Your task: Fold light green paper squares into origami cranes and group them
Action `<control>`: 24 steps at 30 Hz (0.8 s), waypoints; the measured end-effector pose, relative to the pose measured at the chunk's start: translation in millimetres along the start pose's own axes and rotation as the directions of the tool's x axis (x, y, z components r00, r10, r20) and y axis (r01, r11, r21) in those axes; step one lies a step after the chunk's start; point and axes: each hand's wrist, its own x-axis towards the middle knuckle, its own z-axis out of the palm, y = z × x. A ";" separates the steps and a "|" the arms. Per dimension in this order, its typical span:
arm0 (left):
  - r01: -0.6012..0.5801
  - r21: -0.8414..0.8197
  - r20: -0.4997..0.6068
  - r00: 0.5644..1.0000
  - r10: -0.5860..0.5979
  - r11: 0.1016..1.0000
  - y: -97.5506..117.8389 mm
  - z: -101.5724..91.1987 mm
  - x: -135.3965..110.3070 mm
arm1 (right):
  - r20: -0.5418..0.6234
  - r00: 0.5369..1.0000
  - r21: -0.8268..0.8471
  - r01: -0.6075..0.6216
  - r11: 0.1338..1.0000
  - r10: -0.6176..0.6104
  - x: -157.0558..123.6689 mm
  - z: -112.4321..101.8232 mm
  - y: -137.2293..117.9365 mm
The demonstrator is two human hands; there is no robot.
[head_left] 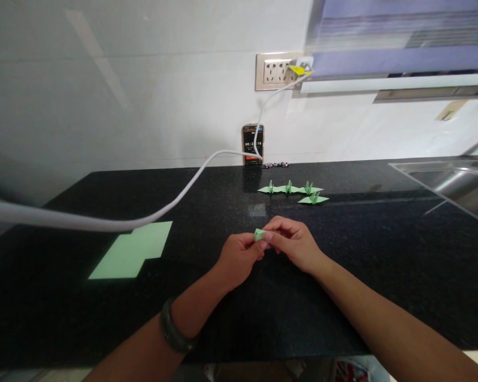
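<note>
Four paper cranes [289, 188], green sheets [133, 250], phone [253, 144], white cable [143, 219], sink [454, 180]

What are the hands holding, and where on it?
Small folded green paper piece, pinched at its sides between fingertips of left hand and right hand.

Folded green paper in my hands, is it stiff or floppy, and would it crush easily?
The folded green paper looks tiny and thin, so probably very light. Its layered folds likely stiffen it beyond the flat sheets, yet pinching fingers could probably crush it.
</note>
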 end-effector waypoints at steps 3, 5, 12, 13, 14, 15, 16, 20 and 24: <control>-0.048 0.102 0.043 0.998 0.044 0.994 -3.6 -0.6 0.4 | 0.029 0.998 -0.150 0.065 0.987 -0.061 0.1 -2.5 1.1; -0.094 0.186 0.072 0.994 0.082 0.978 -5.1 -1.3 0.4 | 0.052 0.994 -0.213 0.110 0.971 -0.101 -0.1 -2.9 2.0; -0.202 0.368 0.096 0.979 0.179 0.907 -0.8 -3.8 -2.2 | -0.008 0.993 -0.176 0.114 0.978 -0.117 -2.9 -0.4 0.3; -0.211 0.369 0.097 0.977 0.189 0.905 -0.1 -4.0 -2.6 | -0.011 0.993 -0.173 0.110 0.979 -0.114 -3.2 -0.2 -0.3; -0.218 0.365 0.094 0.976 0.197 0.905 0.3 -4.1 -2.9 | -0.009 0.994 -0.171 0.105 0.980 -0.109 -3.4 -0.1 -0.9; -0.220 0.358 0.090 0.975 0.201 0.908 0.4 -4.2 -2.9 | 0.000 0.995 -0.170 0.098 0.981 -0.099 -3.3 -0.2 -1.4; -0.216 0.349 0.085 0.976 0.198 0.912 0.0 -4.3 -2.8 | 0.015 0.996 -0.168 0.090 0.982 -0.089 -3.1 -0.4 -2.0; -0.173 0.298 0.079 0.985 0.156 0.939 -3.0 -4.2 -1.3 | 0.044 0.996 -0.205 0.081 0.975 -0.074 -2.3 -0.5 -3.7; -0.171 0.287 0.109 0.983 0.146 0.943 -2.2 -3.9 -1.4 | -0.006 0.996 -0.226 0.091 0.970 -0.095 -3.6 2.9 -3.5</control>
